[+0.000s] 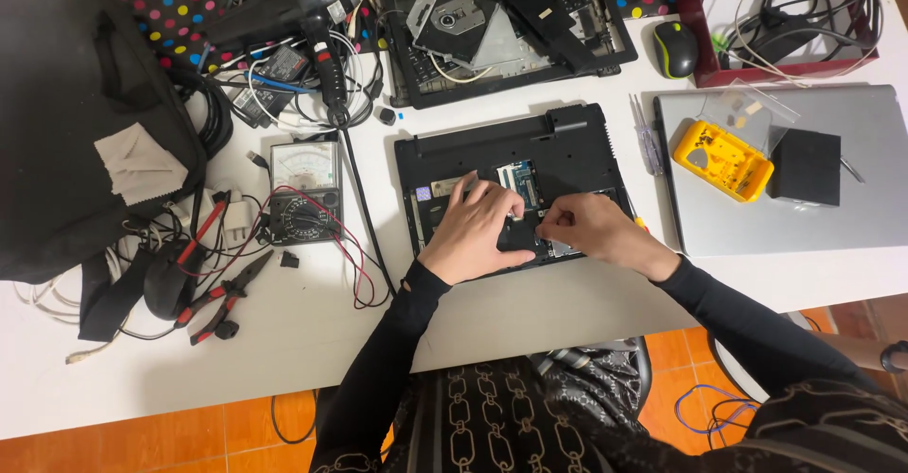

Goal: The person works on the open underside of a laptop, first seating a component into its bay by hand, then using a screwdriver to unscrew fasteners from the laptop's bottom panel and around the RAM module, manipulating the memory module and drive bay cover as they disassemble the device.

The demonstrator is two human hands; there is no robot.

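A black laptop base [558, 147] lies upside down on the white table [303, 331], its bottom cover off and a green circuit board showing. My left hand [478, 229] rests on the open bay, fingers curled around a small black part [518, 236]. My right hand [591, 229] pinches the same black part from the right side. Both hands sit close together over the front half of the base. What lies beneath them is hidden.
A second dismantled laptop [511, 28] lies behind. A multimeter [305, 192] with red leads, pliers [227, 295] and a black bag [76, 123] are at left. A silver laptop [851, 208] carrying a yellow bit case [724, 159] is at right, a mouse [675, 49] beyond.
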